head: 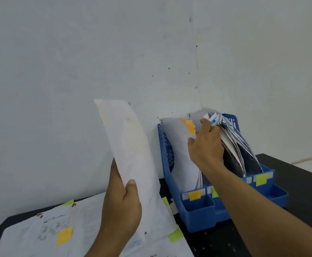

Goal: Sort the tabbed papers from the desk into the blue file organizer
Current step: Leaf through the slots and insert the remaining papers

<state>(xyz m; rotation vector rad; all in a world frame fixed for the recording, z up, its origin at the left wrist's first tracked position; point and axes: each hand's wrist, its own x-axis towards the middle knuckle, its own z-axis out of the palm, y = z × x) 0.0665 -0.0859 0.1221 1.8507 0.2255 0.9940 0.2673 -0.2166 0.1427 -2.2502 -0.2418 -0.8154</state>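
A: Where is the sheet that goes in next?

B: The held sheet (133, 145) stands nearly upright above the worktop (299, 182), its long axis running up and leaning a little to the left at the top. The left hand (121, 206) grips its lower edge, thumb on the near face and the other fingers curled behind it. A green tab (175, 235) shows near its bottom corner, though I cannot tell whether it belongs to this sheet or to one lying under it.

A: And which way does the slot lie from there?

B: To the right and a little further back. The blue file organizer (203, 214) sits against the wall (77, 52), just beside the sheet. The right hand (205, 145) is already in it, its fingers (205, 123) curled over the tops of the filed papers (233, 140) and pushing them rightwards, so a gap opens in the middle compartment.

A: So the left hand carries, the right holds the gap?

B: That is my reading. The sheet would need to travel right and go down edge first, its long axis kept upright.

A: What is left on the worktop?

B: Loose papers (49, 229) with yellow and green tabs lie at the lower left, beneath the left hand.
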